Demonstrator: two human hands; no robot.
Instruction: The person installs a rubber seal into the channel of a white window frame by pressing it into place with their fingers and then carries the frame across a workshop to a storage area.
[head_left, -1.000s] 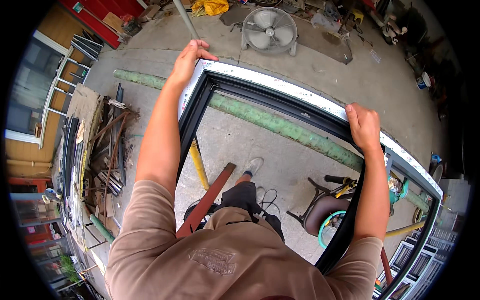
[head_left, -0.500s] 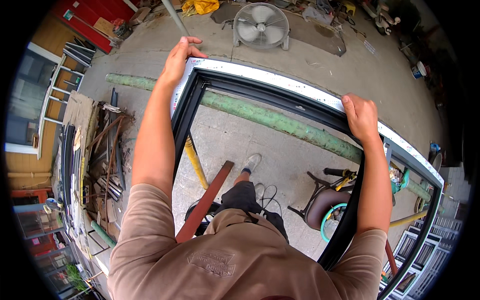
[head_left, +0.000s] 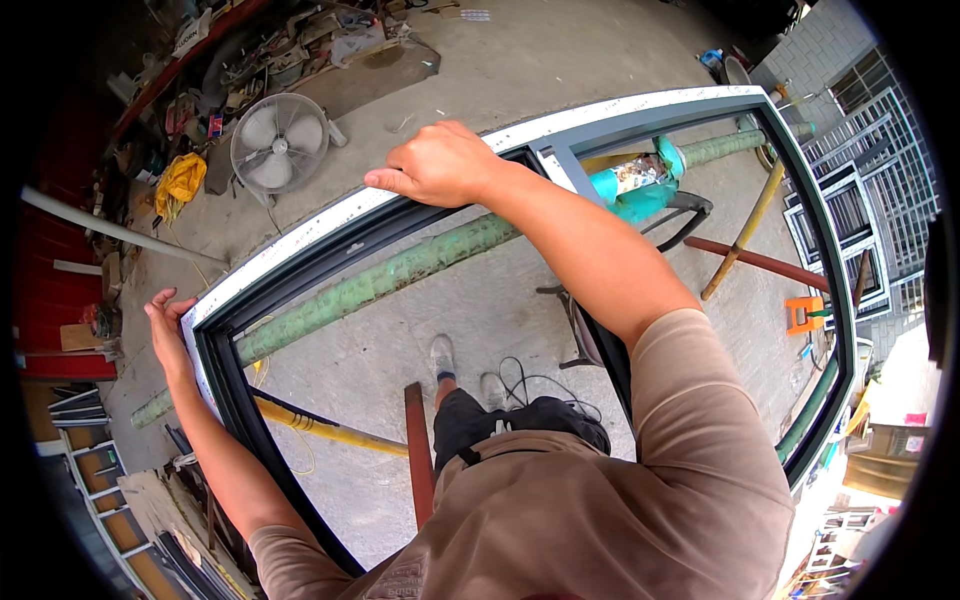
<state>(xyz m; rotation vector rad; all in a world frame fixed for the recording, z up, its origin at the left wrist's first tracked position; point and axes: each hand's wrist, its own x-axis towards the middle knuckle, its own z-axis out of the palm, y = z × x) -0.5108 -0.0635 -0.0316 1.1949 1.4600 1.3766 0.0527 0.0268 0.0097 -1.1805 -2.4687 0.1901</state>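
A large dark grey window frame (head_left: 355,240) with printed white film along its outer edge lies across a green pipe (head_left: 385,275). A crossbar (head_left: 566,160) divides the frame. My right hand (head_left: 435,168) is closed over the far edge, left of the crossbar, with its thumb pointing left. At the far left corner, my left hand (head_left: 170,328) rests against the outer side, its fingers apart and reaching past the corner. Through the frame show a yellow post (head_left: 335,428) and a red-brown bar (head_left: 417,450). My right arm covers part of the crossbar area.
A floor fan (head_left: 280,145) stands beyond the frame, near a yellow bundle (head_left: 181,185) and piled scrap. A cable (head_left: 525,385) loops on the concrete by my feet. Teal wrapping (head_left: 645,195) covers part of the pipe. An orange stool (head_left: 803,315) and stacked frames (head_left: 850,235) are at right.
The view has swung to the right, so the fan now sits farther left and the frame slants the other way. Both hands remain at the frame, the right on its far edge.
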